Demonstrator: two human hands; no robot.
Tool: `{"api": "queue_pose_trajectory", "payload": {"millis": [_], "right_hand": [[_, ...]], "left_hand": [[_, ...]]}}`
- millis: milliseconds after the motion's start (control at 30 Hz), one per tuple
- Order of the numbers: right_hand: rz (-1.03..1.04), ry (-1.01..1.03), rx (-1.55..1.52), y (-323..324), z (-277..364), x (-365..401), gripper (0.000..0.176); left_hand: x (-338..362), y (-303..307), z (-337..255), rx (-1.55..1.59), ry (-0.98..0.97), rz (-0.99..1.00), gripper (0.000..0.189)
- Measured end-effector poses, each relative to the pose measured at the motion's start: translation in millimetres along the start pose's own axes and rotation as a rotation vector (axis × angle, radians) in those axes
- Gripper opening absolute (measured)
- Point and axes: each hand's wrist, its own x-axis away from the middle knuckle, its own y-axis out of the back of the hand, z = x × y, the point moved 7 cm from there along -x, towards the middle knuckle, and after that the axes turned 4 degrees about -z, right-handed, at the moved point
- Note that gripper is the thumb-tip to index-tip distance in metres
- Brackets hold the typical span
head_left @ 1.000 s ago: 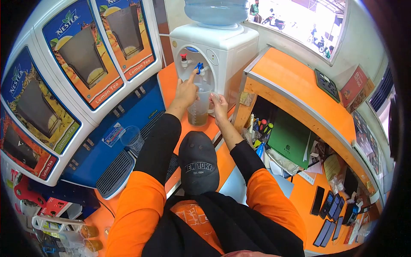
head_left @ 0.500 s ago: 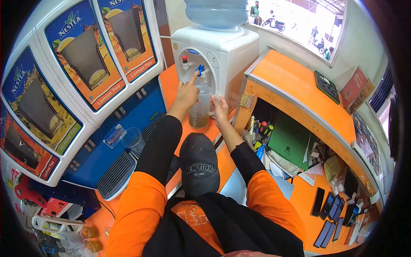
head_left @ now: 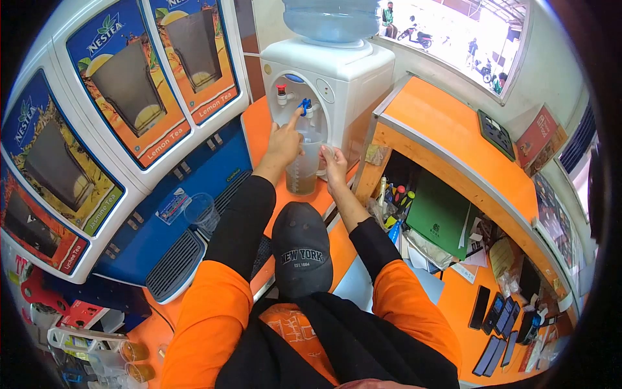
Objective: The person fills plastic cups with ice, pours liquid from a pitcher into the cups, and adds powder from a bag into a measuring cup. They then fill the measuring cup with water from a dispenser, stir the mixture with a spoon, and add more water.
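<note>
place: small drinks shop, by its look | tea dispenser (head_left: 129,123) with flavour labels (head_left: 164,144) | water cooler (head_left: 355,78) | plastic cup (head_left: 201,211)

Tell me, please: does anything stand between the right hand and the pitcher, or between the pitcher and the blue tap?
Nothing visible does. The right hand holds the pitcher on its right side, and the pitcher's mouth sits below the blue tap. The left hand, reaching to the tap, only hides part of the pitcher's left side.
</note>
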Motion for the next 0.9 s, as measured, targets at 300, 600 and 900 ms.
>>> {"api": "queue_pose_trajectory", "payload": {"millis": [300,600,900], "right_hand": [[-0.004,-0.017,-0.018,-0.3,0.6,1.3,0.024],[0.016,0.002,-0.013,1.4,-1.7,-0.7,0.026],[0.011,-0.015,-0.06,0.5,-3.1,-2.1,0.026]], "left_hand": [[0.2,2.4,-1.5,-0.003,0.012,0.02,0.02],[2.0,1.0,-2.6,0.001,0.002,-0.033,0.021],[0.1,0.2,-2.3,-0.005,0.008,0.003,0.02]]}}
